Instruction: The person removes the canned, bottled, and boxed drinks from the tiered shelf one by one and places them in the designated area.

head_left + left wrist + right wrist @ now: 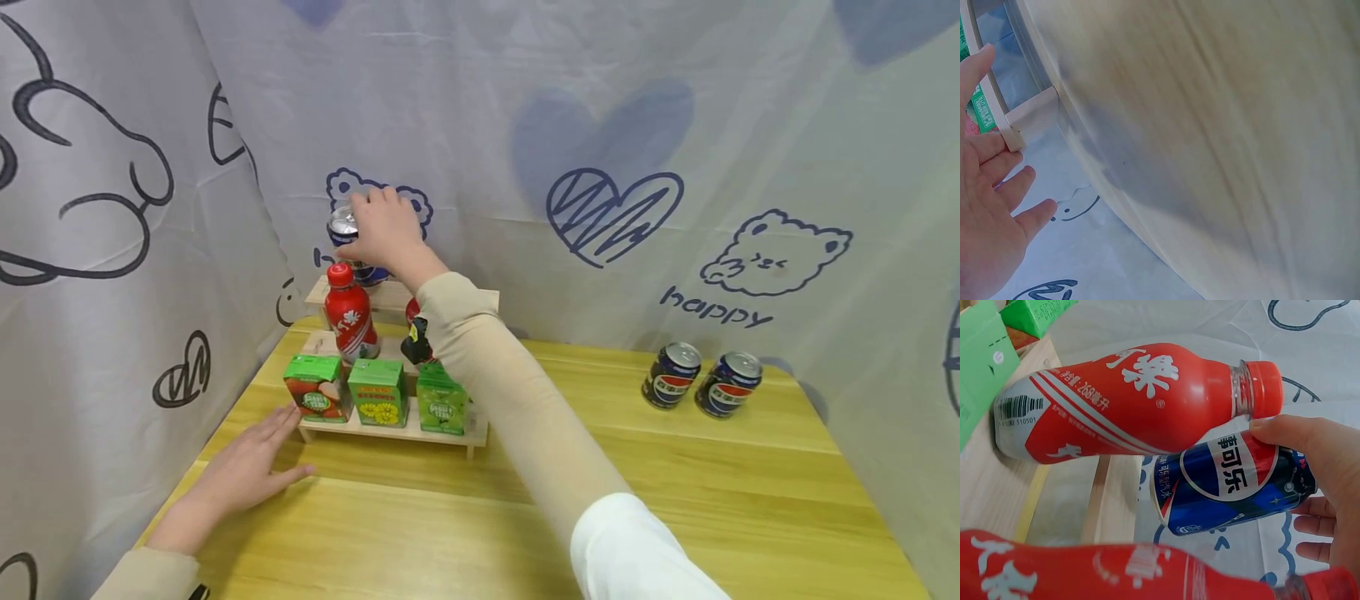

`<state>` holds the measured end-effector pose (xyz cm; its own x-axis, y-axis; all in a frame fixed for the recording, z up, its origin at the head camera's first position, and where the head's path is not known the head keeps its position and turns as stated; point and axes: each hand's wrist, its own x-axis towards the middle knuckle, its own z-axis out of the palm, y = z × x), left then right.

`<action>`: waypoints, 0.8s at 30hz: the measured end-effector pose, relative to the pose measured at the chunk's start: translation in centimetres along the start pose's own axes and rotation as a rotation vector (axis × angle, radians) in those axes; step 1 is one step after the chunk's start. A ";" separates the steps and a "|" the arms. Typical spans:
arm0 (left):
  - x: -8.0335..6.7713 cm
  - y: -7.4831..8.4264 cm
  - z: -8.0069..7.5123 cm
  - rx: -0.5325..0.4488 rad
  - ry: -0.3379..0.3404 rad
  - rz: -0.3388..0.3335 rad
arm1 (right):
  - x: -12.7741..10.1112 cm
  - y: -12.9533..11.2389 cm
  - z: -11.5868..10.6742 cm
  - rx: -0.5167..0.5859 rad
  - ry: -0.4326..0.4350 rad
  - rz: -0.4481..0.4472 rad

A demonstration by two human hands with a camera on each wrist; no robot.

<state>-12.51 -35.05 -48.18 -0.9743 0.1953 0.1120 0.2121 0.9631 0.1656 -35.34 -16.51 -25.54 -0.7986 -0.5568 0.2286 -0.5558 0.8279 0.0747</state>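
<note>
My right hand [387, 227] grips a dark blue cola can [343, 222] over the top tier of a small wooden stepped rack [408, 293]. In the right wrist view the thumb presses one side of the can [1230, 474], with several fingers around the other. A red bottle [349, 317] stands on the middle tier just in front of it. Beside the rack's front left corner lies my left hand [247, 468], its fingers extended; in the left wrist view the fingers touch the end of the rack's front board [1015, 141].
Three green juice boxes [378, 393] line the bottom tier. A second red bottle [1085, 569] is mostly hidden behind my right arm in the head view. Two cola cans [672, 375] stand at the table's back right. A printed cloth [480, 158] hangs behind.
</note>
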 end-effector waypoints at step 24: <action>0.5 0.1 0.0 -0.004 -0.023 0.000 | -2.7 5.1 -0.7 0.068 0.085 0.028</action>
<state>-13.00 -34.86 -48.08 -0.9758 0.1995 0.0893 0.2123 0.9624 0.1697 -35.87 -10.77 -25.13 -0.7928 -0.5237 0.3117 -0.5507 0.8347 0.0016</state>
